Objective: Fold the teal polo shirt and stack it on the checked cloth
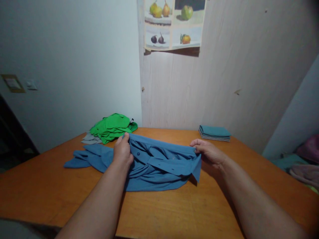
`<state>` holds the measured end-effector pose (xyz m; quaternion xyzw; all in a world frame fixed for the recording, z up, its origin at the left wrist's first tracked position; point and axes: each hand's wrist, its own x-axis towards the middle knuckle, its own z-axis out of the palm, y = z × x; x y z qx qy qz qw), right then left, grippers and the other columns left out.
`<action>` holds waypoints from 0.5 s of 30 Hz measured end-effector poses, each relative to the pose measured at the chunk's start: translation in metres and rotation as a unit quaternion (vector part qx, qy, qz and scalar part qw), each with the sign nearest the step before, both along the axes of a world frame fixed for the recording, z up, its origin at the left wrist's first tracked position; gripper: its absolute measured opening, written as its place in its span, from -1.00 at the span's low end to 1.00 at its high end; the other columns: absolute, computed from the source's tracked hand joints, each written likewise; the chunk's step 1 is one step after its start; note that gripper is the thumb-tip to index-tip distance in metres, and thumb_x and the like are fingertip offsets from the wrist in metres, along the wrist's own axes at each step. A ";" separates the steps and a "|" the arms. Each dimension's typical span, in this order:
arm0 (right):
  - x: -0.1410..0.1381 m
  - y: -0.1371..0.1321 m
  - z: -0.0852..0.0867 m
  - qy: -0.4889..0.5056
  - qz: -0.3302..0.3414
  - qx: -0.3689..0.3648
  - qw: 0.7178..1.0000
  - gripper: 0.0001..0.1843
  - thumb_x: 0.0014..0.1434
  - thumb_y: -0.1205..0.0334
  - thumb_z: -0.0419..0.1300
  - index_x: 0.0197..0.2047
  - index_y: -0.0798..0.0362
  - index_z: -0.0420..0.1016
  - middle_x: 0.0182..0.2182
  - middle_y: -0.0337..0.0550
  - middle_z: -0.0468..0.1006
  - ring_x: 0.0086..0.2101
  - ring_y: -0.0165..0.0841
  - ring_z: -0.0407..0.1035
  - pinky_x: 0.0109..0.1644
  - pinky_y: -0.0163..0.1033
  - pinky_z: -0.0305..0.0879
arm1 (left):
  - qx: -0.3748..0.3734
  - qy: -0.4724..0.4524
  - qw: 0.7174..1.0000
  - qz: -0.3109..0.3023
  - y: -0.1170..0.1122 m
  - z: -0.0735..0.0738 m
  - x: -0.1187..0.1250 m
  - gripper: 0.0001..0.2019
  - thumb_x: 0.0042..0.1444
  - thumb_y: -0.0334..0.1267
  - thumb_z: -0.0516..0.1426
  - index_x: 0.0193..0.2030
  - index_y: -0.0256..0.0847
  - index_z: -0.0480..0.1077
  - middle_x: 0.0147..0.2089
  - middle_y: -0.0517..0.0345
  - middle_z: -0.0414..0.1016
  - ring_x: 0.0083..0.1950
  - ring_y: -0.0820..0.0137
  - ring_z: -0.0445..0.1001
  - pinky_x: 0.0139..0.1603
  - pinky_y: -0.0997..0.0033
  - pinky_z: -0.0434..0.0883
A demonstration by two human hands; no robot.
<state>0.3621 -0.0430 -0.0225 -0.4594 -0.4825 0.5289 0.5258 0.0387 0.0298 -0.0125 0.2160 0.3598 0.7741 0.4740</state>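
A blue button shirt (159,166) lies partly bunched across the middle of the wooden table (174,212). My left hand (122,151) is closed on the shirt's upper edge near its left-middle, fingers wrapped over the cloth. My right hand (208,151) pinches the same upper edge at the right end, lifting it a little off the table. One sleeve trails out to the left.
A crumpled green garment (112,127) lies on a grey one (91,139) at the back left. A small stack of folded cloths (214,132) sits at the back right by the pale wooden panel. More fabric lies off the table at far right (306,162).
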 end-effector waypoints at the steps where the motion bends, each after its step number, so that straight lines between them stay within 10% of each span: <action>1: 0.001 0.000 -0.002 -0.025 0.002 -0.008 1.000 -0.73 -0.23 0.41 0.23 -0.35 0.03 0.48 -0.57 -0.32 0.44 -0.56 -0.44 0.24 -0.52 -0.36 0.09 | 0.006 0.003 1.000 -0.005 -0.001 0.000 0.001 -0.90 0.22 -0.33 0.20 -0.12 -0.20 0.44 -0.28 0.14 0.59 -0.15 0.38 0.61 0.09 0.24 0.50; 10: -0.008 0.015 -0.028 -0.201 -0.168 0.138 0.955 -0.89 -0.08 0.32 0.33 -0.40 -0.02 0.54 -0.48 -0.22 0.51 -0.44 -0.35 0.37 -0.43 -0.30 0.21 | 0.108 0.055 0.979 -0.165 -0.019 -0.008 0.022 -0.72 0.09 -0.11 0.32 -0.18 -0.22 0.43 -0.36 0.22 0.54 -0.20 0.37 0.60 0.00 0.31 0.51; 15: -0.035 0.006 -0.020 -0.306 -0.108 0.222 0.920 -0.90 0.02 0.31 0.33 -0.35 -0.09 0.62 -0.44 -0.19 0.55 -0.39 -0.30 0.39 -0.33 -0.24 0.22 | 0.118 0.067 0.960 -0.244 -0.029 -0.008 0.036 -0.71 0.13 -0.06 0.30 -0.17 -0.26 0.50 -0.25 0.09 0.58 -0.15 0.33 0.59 0.03 0.33 0.49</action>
